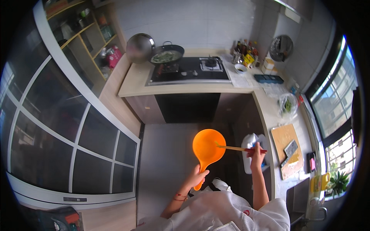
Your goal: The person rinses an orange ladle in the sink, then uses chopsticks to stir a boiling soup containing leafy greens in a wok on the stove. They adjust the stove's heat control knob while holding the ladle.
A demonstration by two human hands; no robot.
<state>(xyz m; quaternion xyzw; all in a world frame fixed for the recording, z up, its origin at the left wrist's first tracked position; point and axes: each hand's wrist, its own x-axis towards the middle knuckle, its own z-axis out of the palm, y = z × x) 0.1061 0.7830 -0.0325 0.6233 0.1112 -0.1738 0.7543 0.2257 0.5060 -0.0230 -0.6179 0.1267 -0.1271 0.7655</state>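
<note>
My left hand (195,177) is closed round the handle of an orange ladle (208,143), a large water scoop with a round bowl. Its bowl points away from me, above the floor. In my right hand (256,154) is a pair of chopsticks (236,148), with dark red upper ends and pale tips. The tips reach over the right part of the scoop's bowl, where a small yellowish bit shows beside them. What else the bowl may hold is too faint to tell.
Ahead, a wok (167,55) with greens stands on the black gas stove (189,70), beside a large metal lid (140,47). Along the right counter lie a cutting board (283,134) with a cleaver (290,149) and bagged greens (287,104). A glazed sliding door (77,146) stands left.
</note>
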